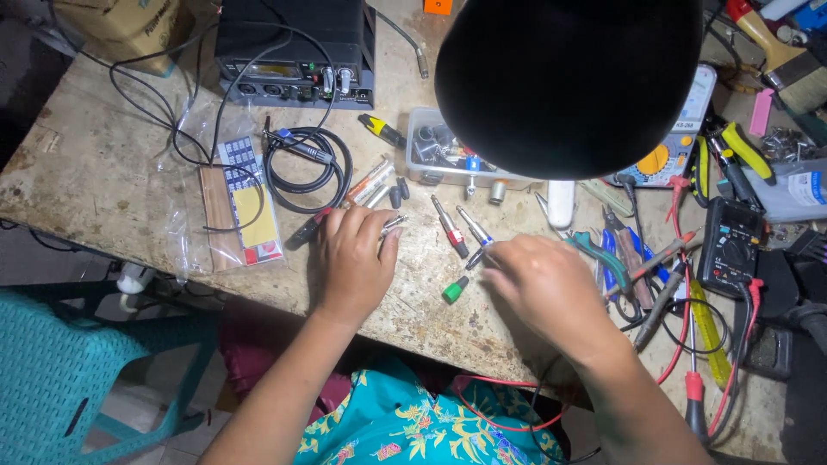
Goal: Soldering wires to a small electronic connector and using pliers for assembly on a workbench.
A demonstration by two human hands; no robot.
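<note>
The left hand (351, 263) rested knuckles-up on the worn workbench (95, 185), fingers curled around a small metal jack plug (394, 224) whose tip poked out by the fingertips. The right hand (538, 280) pinched another plug (476, 256) at its fingertips (only the dark end showed). Between the hands lay a green cap (455, 289); above it, two loose jack plugs (461, 228) side by side.

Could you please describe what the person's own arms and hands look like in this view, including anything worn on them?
Both arms are bare from elbow to wrist; no sleeves, gloves, watch or bracelets show. The left hand and right hand show no rings that I can make out. The only clothing in view is a turquoise garment with a yellow and red floral print at the lap.
</note>
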